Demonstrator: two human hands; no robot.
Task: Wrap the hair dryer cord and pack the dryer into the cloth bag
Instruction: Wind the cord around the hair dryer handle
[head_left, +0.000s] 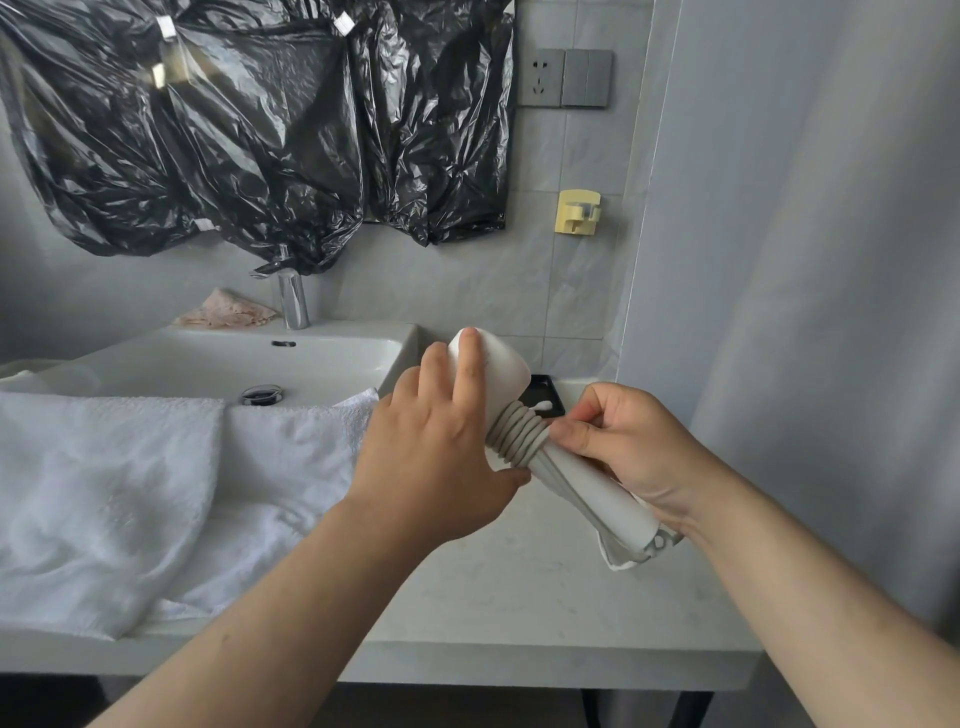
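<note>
Head view: cord-wrapped hair dryer (506, 384) between both hands (631, 447).

Head view looks forward and down, close over the countertop (545, 587); wall socket (541, 78) ahead.

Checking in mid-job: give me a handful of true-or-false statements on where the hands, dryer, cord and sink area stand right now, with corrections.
1. The cord is coiled around the hair dryer. True.
2. The left hand holds the dryer's head. True.
3. The right hand is resting flat on the counter. False: it is raised, gripping the dryer's handle and pinching the cord at the coils.
4. A white towel hangs over the sink. True.
5. The dryer's plug is in the wall socket. False: the socket is empty.
6. The dryer is already inside a cloth bag. False: it is held in the open, above the counter.
</note>
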